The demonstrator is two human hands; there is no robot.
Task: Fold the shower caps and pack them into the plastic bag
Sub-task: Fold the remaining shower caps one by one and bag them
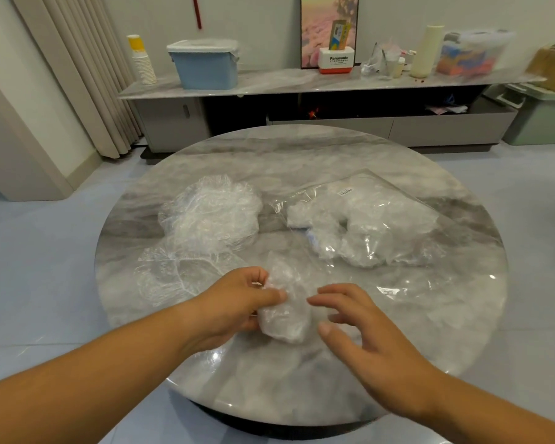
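Toward the left edge of the round grey marble-patterned table (302,149) lies a loose heap of crinkled, clear plastic shower caps (212,209), not yet folded. Just nearer the person is one more clear cap spread flat (170,277). These look like the work still to do. Close to the near edge, around the middle, the left hand (234,302) grips a folded clear shower cap bundle (284,315), thumb across its top and fingers curled beneath. The right hand (366,328) is just beside the bundle with fingers spread and relaxed, grasping nothing. Whether its fingertips touch the plastic I cannot tell. On the right half of the table lies the large transparent plastic bag (372,181), already holding several folded white-looking caps (359,238). The task therefore seems partly done, with this bundle probably the next to go in. Where the bag's mouth lies is hard to make out. Thin film seems to reach toward the right hand, so the opening may face the near edge. There is bare tabletop between the bundle and the bag, and along the near and right edges. The heap on the left sits well inside the rim, at no visible risk of sliding off.
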